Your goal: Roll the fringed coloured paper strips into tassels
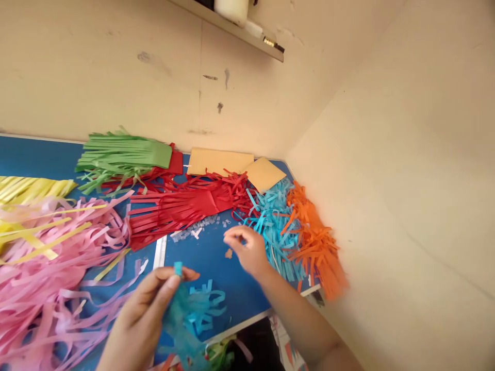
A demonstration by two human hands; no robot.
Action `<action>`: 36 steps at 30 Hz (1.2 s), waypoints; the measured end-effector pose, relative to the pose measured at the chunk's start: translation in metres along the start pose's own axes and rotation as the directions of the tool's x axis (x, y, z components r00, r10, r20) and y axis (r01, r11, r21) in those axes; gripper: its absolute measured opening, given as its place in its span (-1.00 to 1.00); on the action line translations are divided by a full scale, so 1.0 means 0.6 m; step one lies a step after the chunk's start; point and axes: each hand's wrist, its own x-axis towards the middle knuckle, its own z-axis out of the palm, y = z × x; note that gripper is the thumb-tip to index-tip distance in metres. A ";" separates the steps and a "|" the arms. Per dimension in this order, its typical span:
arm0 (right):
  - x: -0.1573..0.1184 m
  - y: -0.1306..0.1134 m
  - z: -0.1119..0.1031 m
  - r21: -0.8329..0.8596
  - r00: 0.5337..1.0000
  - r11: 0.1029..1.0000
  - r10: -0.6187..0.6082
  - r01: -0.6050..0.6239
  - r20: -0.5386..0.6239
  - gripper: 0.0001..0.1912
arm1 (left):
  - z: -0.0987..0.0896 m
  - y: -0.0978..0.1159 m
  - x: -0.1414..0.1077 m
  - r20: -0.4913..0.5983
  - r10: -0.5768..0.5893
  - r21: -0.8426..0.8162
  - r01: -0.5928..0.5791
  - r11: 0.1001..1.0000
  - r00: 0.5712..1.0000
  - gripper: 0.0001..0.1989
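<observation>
My left hand pinches a light-blue paper tassel by its narrow top between thumb and index finger. The tassel's cut strips hang down past the table's front edge. To the right, my right hand is raised over the blue table, thumb and fingertips together in a pinch. Whether anything tiny is between those fingertips I cannot make out. Just beyond that hand lies a heap of fringed light-blue paper. A small brownish scrap lies on the table beside its fingers.
Fringed paper lies about in pink, yellow, green, red and orange. Yellow-orange folded sheets rest against the wall. A pale strip like a ruler lies mid-table. A shelf juts out above.
</observation>
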 end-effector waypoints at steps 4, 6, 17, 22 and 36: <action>0.080 0.066 -0.030 -0.587 0.999 0.809 0.035 -0.013 0.027 -0.81 | 0.000 -0.014 0.012 -0.015 -0.127 -0.216 0.121 0.969 0.992 -0.65; 0.096 0.081 -0.028 -0.651 0.998 0.759 0.055 -0.017 0.039 -0.83 | 0.011 -0.019 0.013 -0.011 -0.146 -0.185 0.141 0.973 0.989 -0.59; 0.076 0.089 -0.037 -0.770 0.992 0.635 0.046 0.060 0.115 -0.84 | 0.012 -0.016 0.021 0.062 0.034 0.240 -0.048 0.970 0.997 -0.57; 0.073 0.078 -0.040 -0.765 0.987 0.634 0.014 0.117 0.162 -0.80 | 0.029 -0.016 0.018 0.092 0.041 0.234 -0.062 0.970 0.995 -0.59; -0.086 -0.007 0.035 0.558 0.990 0.819 0.084 -0.136 0.117 -0.86 | 0.036 -0.009 0.016 0.133 0.124 0.273 -0.157 0.949 0.983 -0.67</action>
